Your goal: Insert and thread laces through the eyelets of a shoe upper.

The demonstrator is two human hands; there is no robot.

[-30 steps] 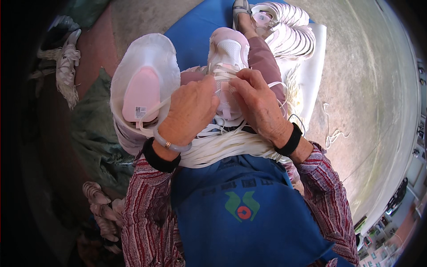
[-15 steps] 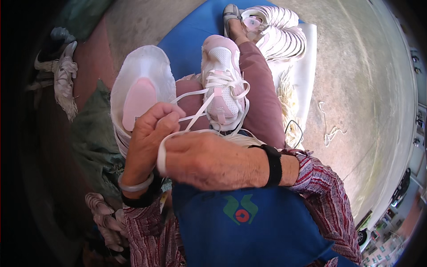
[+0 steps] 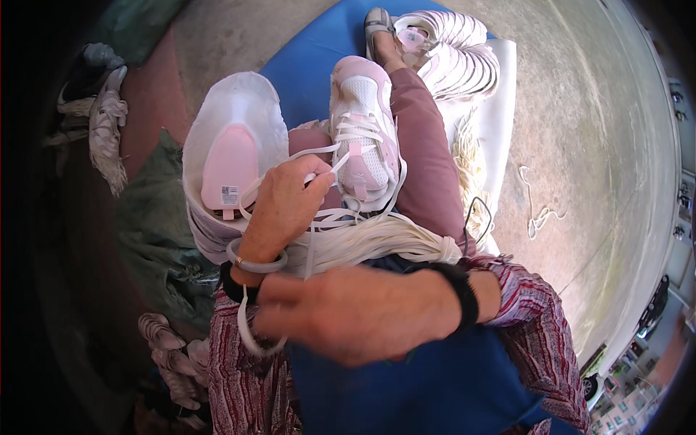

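Observation:
A white and pink shoe upper (image 3: 362,138) rests on my lap, its front laced crosswise with a white shoelace (image 3: 313,148). Just left of its collar, my left hand (image 3: 283,203) is closed, pinching the lace between thumb and fingers. My right hand (image 3: 355,312) is lower, over the blue apron (image 3: 406,391), its fingers smeared by motion. A straight stretch of lace runs down to it, and a loop hangs at its fingertips, so it appears to grip the lace. A bundle of white laces (image 3: 391,235) lies across my lap beneath.
Left of the laced upper is a nested stack of white uppers (image 3: 254,101) with a pink part inside. More stacked uppers (image 3: 453,58) lie on a white sheet (image 3: 504,109) at the far right. A loose lace (image 3: 536,217) is on the floor. Green cloth (image 3: 156,232) lies at left.
My right hand has moved down toward me, drawing the lace loop along. My left hand has shifted up and right, closer to the laced upper, uncovering the label in the left stack.

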